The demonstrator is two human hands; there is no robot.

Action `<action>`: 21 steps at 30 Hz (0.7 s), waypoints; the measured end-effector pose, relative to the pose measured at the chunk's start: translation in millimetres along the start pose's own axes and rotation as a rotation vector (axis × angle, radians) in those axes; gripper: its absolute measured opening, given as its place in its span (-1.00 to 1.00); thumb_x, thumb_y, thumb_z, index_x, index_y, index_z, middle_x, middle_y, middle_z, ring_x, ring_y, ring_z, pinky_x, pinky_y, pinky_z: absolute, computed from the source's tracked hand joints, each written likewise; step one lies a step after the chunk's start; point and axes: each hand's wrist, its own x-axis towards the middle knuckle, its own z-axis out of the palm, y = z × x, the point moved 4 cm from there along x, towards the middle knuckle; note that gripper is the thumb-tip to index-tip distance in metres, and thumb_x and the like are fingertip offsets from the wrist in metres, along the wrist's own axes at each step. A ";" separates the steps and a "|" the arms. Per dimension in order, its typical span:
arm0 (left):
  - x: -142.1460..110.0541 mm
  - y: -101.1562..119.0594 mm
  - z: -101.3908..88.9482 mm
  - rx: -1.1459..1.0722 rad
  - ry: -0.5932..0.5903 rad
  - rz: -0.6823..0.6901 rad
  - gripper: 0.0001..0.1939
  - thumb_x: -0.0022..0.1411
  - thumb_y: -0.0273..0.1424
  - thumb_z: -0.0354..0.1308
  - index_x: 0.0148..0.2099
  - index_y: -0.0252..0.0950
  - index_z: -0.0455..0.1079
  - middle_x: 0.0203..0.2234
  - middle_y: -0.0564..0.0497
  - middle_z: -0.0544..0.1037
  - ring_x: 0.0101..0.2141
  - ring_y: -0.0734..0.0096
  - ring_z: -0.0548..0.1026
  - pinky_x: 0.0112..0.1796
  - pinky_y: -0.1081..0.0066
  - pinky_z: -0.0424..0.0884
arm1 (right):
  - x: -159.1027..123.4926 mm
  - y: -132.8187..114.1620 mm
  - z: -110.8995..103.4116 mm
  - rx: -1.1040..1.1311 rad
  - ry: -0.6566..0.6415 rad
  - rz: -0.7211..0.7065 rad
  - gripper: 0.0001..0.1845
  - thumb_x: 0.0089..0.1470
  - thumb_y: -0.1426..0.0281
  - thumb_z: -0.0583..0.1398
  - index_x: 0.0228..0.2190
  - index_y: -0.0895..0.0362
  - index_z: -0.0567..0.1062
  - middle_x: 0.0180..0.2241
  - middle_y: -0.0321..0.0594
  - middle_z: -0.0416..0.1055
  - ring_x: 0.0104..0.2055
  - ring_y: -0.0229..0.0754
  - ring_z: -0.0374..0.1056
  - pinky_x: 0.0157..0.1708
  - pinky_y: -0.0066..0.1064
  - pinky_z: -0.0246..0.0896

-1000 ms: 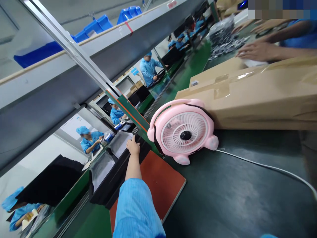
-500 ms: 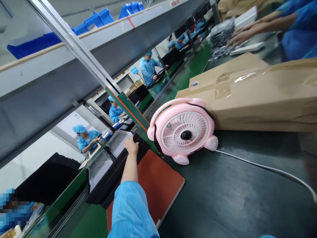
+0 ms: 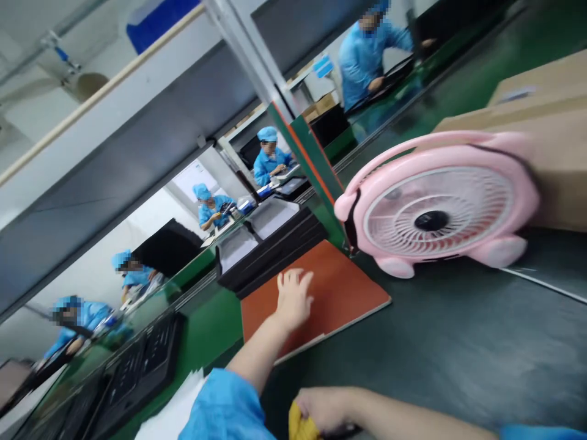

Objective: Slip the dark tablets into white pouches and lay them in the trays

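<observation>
My left hand (image 3: 293, 299) is over the reddish-brown board (image 3: 346, 284), fingers spread and nothing in them. Whether it touches the board I cannot tell. At the bottom edge my right hand (image 3: 328, 409) is closed on a crumpled yellow cloth (image 3: 300, 423). Something dark shows under that hand, too little of it to name. Just beyond the board lies a black tray (image 3: 275, 250) with pale sheets in its two compartments.
A pink fan (image 3: 433, 220) stands right of the board, its white cord (image 3: 545, 284) trailing right. Behind it lies a cardboard box (image 3: 559, 110). White paper (image 3: 172, 412) and black trays (image 3: 142, 360) are at lower left. Several co-workers in blue sit or stand across the line.
My left hand has come back from the black tray to above the board. My right hand has entered at the bottom with the yellow cloth. The view has swung left.
</observation>
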 end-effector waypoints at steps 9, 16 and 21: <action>-95.3 -156.0 -24.4 -0.432 0.323 -0.859 -0.90 0.14 -0.49 0.07 -0.24 -0.35 0.30 -0.36 -0.05 0.44 -0.27 0.36 0.42 -0.15 0.31 0.31 | -3.1 -9.1 6.2 0.309 0.070 0.055 -0.67 -0.47 0.29 0.35 -0.58 0.24 0.49 -0.77 -0.43 0.27 -0.75 -0.48 0.14 -0.70 -0.65 0.04; -41.1 -228.0 -3.9 -0.470 0.436 -0.957 -0.83 0.19 -0.39 0.09 -0.17 -0.37 0.32 -0.22 -0.03 0.41 -0.24 0.39 0.40 -0.21 0.27 0.37 | -2.1 -4.7 -3.4 0.317 0.131 0.062 -0.70 -0.46 0.31 0.34 -0.59 0.25 0.49 -0.77 -0.39 0.27 -0.77 -0.47 0.13 -0.74 -0.64 0.00; -46.5 -244.4 9.3 -0.509 0.400 -0.907 -0.90 0.10 -0.48 0.16 -0.28 -0.38 0.34 -0.31 0.01 0.42 -0.31 0.46 0.40 -0.26 0.36 0.36 | -4.6 -6.6 -7.2 0.309 0.149 0.086 -0.74 -0.42 0.33 0.31 -0.59 0.25 0.48 -0.77 -0.40 0.25 -0.77 -0.46 0.13 -0.72 -0.64 0.00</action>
